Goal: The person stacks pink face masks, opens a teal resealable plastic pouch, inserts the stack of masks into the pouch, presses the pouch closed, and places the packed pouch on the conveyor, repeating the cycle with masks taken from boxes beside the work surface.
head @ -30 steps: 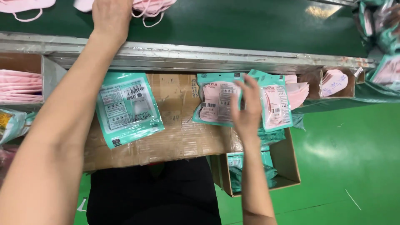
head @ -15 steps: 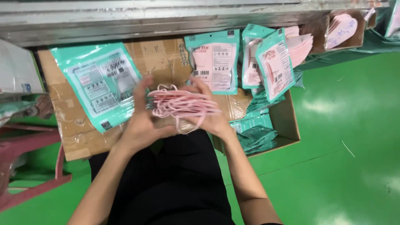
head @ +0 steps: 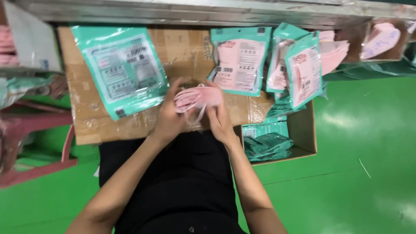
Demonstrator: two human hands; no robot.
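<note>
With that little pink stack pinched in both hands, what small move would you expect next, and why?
Probably squaring the stack of pink face masks between the left hand and right hand: an ear loop dangles loose below it. After that, likely a short carry left to the flat teal plastic pouch lying on the taped brown cardboard sheet, the nearest pouch lying alone.

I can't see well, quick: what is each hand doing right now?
Left hand: closed on the stack of pink masks.
Right hand: closed on the same stack, from the other side.
</note>
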